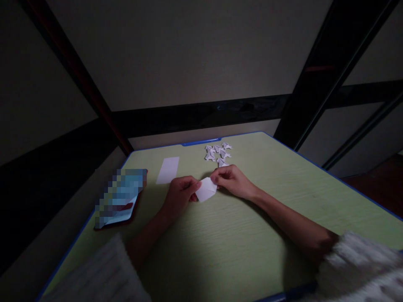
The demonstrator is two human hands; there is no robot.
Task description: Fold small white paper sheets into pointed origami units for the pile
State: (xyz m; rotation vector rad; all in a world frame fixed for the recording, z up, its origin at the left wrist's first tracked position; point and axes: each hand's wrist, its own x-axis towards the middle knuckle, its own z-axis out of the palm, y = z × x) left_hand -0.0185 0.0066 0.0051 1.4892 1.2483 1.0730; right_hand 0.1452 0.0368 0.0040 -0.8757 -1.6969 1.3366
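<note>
A small folded piece of white paper is held between my two hands over the middle of the table. My left hand pinches its left edge between thumb and fingers. At the upper right edge, my right hand grips the paper the same way. The paper has angled corners and a faint crease near its lower right. Just beyond my right hand lie several small folded paper figures in a loose group. The fingers beneath the paper are partly hidden.
A flat white paper strip lies left of the figures. Farther left rests a tablet-like device with a lit, partly blurred screen. The pale green table has a blue edge and stands against a panelled surface.
</note>
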